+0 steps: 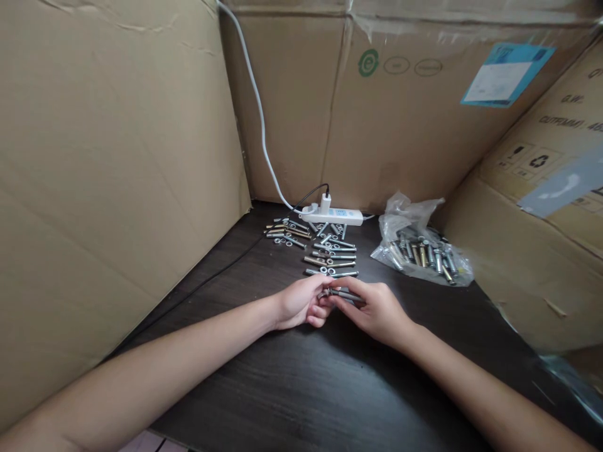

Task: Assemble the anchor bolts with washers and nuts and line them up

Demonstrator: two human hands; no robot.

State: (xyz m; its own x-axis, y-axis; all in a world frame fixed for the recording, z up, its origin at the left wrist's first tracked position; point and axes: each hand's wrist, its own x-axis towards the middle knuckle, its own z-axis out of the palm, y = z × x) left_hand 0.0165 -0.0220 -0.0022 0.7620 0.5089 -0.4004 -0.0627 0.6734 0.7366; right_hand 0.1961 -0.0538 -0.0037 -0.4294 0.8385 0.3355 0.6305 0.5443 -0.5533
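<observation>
My left hand [306, 303] and my right hand [379, 307] meet above the dark tabletop, both closed on one metal expansion bolt [347, 294]. The left fingers wrap round its left end, partly hiding it. From the right, my thumb and fingers pinch its shank, which points toward my right palm. Just beyond my hands lie rows of bolt parts: metal sleeves [315, 260], threaded bolts [343, 265], and small nuts and washers [323, 270] between them. Another group of bolts and sleeves [294, 232] with loose washers [289, 243] lies farther back on the left.
A clear plastic bag [400, 220] of assembled expansion bolts [426, 254] lies at right. Behind the parts sits a white power strip [346, 216] with a plugged-in charger [325, 202]. A black cable [230, 260] crosses the left tabletop [282, 389]. Cardboard walls [292, 113] enclose the table.
</observation>
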